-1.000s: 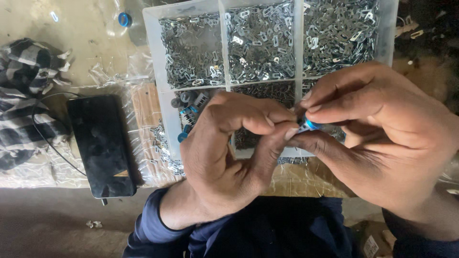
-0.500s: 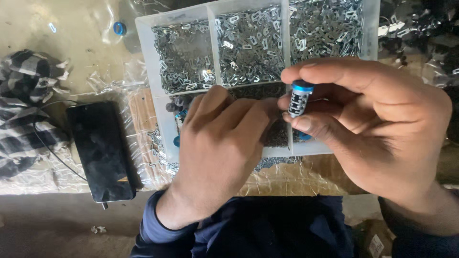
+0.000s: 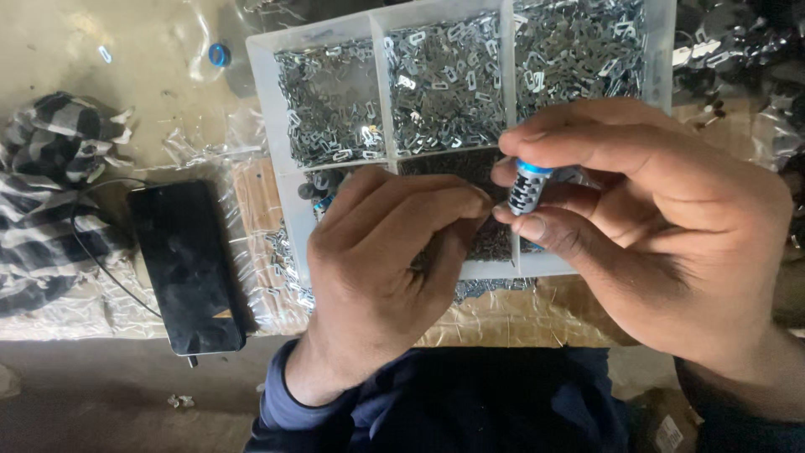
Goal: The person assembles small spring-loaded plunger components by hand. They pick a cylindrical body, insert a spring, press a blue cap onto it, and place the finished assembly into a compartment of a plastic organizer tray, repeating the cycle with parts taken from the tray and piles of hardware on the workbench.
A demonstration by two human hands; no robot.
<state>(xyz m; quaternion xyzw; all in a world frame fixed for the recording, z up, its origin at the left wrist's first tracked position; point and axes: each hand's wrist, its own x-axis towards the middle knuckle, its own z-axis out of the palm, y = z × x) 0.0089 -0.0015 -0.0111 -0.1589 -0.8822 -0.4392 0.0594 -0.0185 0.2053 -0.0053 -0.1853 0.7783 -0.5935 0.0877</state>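
Note:
My right hand [image 3: 654, 226] pinches a small cylindrical part with a blue cap [image 3: 527, 186] between thumb and forefinger, holding it upright over the lower compartments of a clear plastic compartment box [image 3: 277, 126]. My left hand [image 3: 386, 260] hovers with fingers curled and fingertips pressed together over a lower compartment, just left of the part; whether it pinches a small metal piece is hidden. The box's upper compartments are filled with several small shiny metal clips [image 3: 436, 84].
A black phone [image 3: 184, 268] lies face up left of the box, with a thin cable beside it. A black-and-white checked cloth [image 3: 42, 210] sits at the far left. A small blue cap [image 3: 219, 55] lies above the box. Crinkled plastic wrap covers the bench.
My hands have come apart: the right hand lifted the blue-capped part up and rightwards, and the left hand dropped lower into the box compartment.

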